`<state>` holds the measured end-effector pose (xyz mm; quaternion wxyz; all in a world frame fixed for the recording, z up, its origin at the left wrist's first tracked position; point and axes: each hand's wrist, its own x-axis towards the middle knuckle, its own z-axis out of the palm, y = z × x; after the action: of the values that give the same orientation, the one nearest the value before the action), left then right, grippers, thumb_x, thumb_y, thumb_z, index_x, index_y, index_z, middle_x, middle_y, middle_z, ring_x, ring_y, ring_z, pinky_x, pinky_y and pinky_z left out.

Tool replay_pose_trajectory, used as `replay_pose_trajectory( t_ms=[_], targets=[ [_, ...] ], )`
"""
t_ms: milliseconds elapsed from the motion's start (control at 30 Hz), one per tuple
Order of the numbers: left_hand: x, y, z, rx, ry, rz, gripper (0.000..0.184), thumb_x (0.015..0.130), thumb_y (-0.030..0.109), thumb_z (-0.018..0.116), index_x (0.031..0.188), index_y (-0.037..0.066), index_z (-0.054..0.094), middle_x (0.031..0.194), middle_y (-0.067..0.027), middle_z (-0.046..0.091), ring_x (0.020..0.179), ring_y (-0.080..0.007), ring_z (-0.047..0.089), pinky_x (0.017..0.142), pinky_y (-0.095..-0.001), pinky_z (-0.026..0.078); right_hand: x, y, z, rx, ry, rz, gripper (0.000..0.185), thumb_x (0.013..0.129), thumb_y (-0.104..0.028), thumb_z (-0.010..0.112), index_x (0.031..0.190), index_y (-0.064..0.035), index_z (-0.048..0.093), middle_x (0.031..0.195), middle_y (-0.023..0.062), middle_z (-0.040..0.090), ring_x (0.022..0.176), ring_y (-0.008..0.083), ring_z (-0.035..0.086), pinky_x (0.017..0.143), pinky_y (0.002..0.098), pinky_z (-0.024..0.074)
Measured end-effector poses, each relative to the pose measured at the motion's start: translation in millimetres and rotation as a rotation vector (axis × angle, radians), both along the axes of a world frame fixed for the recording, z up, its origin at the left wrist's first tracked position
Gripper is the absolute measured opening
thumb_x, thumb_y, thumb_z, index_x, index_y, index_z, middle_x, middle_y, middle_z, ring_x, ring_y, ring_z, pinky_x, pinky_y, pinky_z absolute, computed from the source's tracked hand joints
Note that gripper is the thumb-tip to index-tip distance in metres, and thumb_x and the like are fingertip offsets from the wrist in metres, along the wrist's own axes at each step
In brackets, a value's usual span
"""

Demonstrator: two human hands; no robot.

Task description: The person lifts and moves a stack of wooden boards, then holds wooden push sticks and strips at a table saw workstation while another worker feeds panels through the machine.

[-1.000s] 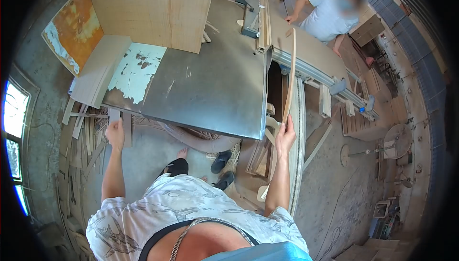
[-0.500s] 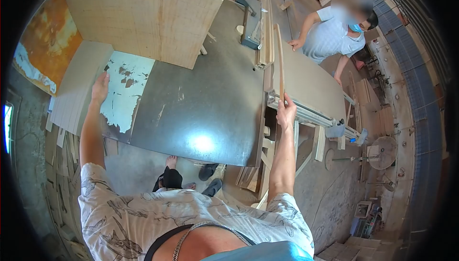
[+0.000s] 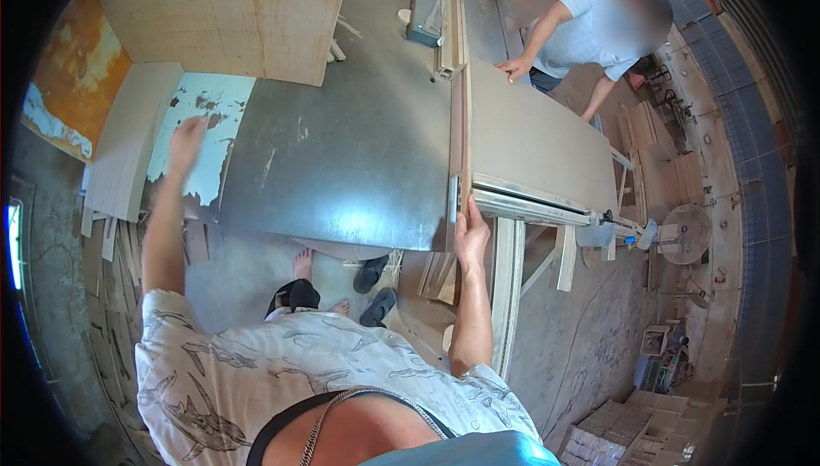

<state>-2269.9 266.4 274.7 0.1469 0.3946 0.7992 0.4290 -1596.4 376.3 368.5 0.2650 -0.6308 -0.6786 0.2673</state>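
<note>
My right hand (image 3: 472,234) is closed around the near end of a long narrow wood strip (image 3: 465,128), which lies along the right edge of the dark tabletop (image 3: 342,150). Close by on the right is a metal rail (image 3: 534,201) with a wide flat board (image 3: 547,141) above it. My left hand (image 3: 188,143) hovers over a worn white patch (image 3: 209,107) on the left of the table, smeared by motion, so its fingers are unclear. Nearest to it stands a stack of pale boards (image 3: 128,146).
Opposite, a co-worker (image 3: 564,47) has both hands at the wide board's far edge. A large plywood panel (image 3: 226,17) stands at the back left. A grey metal guide (image 3: 424,17) sits at the table's far side. A round fan (image 3: 686,234) is at the right.
My right hand has moved left with the strip, bringing it against the tabletop's edge. My left hand has come off the pale boards toward the right. The co-worker leans further over the wide board.
</note>
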Motion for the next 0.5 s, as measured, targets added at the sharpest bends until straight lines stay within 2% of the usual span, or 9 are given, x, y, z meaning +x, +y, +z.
replay_pose_trajectory(
  t_ms=[67, 100, 133, 200, 233, 333, 400, 433, 500],
  targets=[
    [127.9, -2.7, 29.2, 0.043, -0.148, -0.075, 0.041, 0.102, 0.037, 0.066, 0.112, -0.001, 0.074, 0.103, -0.0128, 0.078, 0.097, -0.0225, 0.073, 0.089, -0.0359, 0.056, 0.9, -22.9, 4.7, -0.001, 0.021, -0.023, 0.052, 0.100, -0.005, 0.060, 0.151, 0.0003, 0.051, 0.146, 0.0246, 0.059, 0.139, 0.0324, 0.056, 0.115, 0.0365, 0.0439],
    [179.8, -11.0, 19.9, 0.155, -0.592, -0.293, 0.029, 0.102, 0.028, 0.067, 0.106, 0.000, 0.074, 0.096, -0.0130, 0.077, 0.086, -0.0199, 0.074, 0.078, -0.0343, 0.059, 1.7, -36.4, 8.0, -0.004, 0.030, -0.038, 0.052, 0.100, -0.004, 0.060, 0.151, -0.0004, 0.051, 0.146, 0.0247, 0.059, 0.138, 0.0328, 0.056, 0.114, 0.0368, 0.0444],
    [242.2, -18.7, 44.1, -0.003, -0.781, -0.367, 0.022, 0.101, 0.022, 0.068, 0.101, 0.001, 0.073, 0.091, -0.0123, 0.076, 0.077, -0.0184, 0.073, 0.068, -0.0323, 0.060, 1.4, -46.9, 10.2, -0.023, 0.042, -0.058, 0.052, 0.100, -0.004, 0.060, 0.151, -0.0004, 0.052, 0.145, 0.0249, 0.060, 0.138, 0.0331, 0.057, 0.114, 0.0370, 0.0447],
    [345.9, -37.9, 54.3, -0.341, -1.162, -0.573, 0.037, 0.102, 0.030, 0.070, 0.112, -0.006, 0.069, 0.099, -0.0201, 0.076, 0.087, -0.0273, 0.077, 0.077, -0.0383, 0.065, 2.1, -66.7, 11.6, -0.061, 0.061, -0.095, 0.051, 0.100, -0.003, 0.059, 0.150, -0.0004, 0.052, 0.144, 0.0254, 0.060, 0.136, 0.0337, 0.058, 0.113, 0.0374, 0.0454],
    [389.2, -43.9, 32.5, -0.434, -1.258, -0.682, 0.048, 0.101, 0.037, 0.070, 0.115, -0.009, 0.067, 0.100, -0.0228, 0.075, 0.089, -0.0302, 0.078, 0.079, -0.0383, 0.065, 12.4, -79.5, -10.4, 0.019, 0.084, -0.067, 0.049, 0.102, -0.005, 0.057, 0.150, 0.0004, 0.051, 0.141, 0.0295, 0.061, 0.134, 0.0398, 0.059, 0.109, 0.0409, 0.0478],
    [489.8, -45.3, -1.8, -0.511, -1.482, -0.782, 0.088, 0.093, 0.056, 0.075, 0.142, -0.012, 0.048, 0.138, -0.0317, 0.059, 0.123, -0.0370, 0.066, 0.105, -0.0445, 0.056, 40.1, -141.9, -33.3, 0.108, 0.068, -0.050, 0.047, 0.102, -0.006, 0.059, 0.148, 0.0016, 0.054, 0.135, 0.0307, 0.064, 0.128, 0.0411, 0.063, 0.106, 0.0416, 0.0504],
    [537.9, -34.7, -13.4, -0.467, -1.668, -0.663, 0.103, 0.089, 0.065, 0.074, 0.148, -0.012, 0.039, 0.148, -0.0329, 0.048, 0.139, -0.0399, 0.052, 0.117, -0.0484, 0.044, 52.6, -194.1, -20.9, 0.031, 0.060, -0.086, 0.046, 0.102, -0.005, 0.059, 0.147, 0.0040, 0.054, 0.140, 0.0273, 0.063, 0.133, 0.0355, 0.061, 0.108, 0.0391, 0.0481],
    [560.0, -31.7, -11.5, -0.451, -1.721, -0.544, 0.099, 0.086, 0.071, 0.073, 0.142, -0.008, 0.048, 0.139, -0.0253, 0.058, 0.134, -0.0333, 0.056, 0.114, -0.0451, 0.046, 56.7, -219.6, -12.2, -0.004, 0.060, -0.108, 0.046, 0.102, -0.004, 0.059, 0.146, 0.0053, 0.055, 0.142, 0.0255, 0.062, 0.135, 0.0327, 0.060, 0.110, 0.0379, 0.0470],
    [590.3, -23.8, -21.7, -0.410, -1.867, -0.569, 0.095, 0.085, 0.074, 0.071, 0.138, -0.003, 0.054, 0.132, -0.0189, 0.062, 0.127, -0.0281, 0.059, 0.109, -0.0424, 0.048, 66.7, -266.4, -5.5, -0.009, 0.058, -0.136, 0.046, 0.102, -0.004, 0.060, 0.146, 0.0050, 0.055, 0.141, 0.0248, 0.063, 0.132, 0.0319, 0.062, 0.108, 0.0374, 0.0484]
  ],
)
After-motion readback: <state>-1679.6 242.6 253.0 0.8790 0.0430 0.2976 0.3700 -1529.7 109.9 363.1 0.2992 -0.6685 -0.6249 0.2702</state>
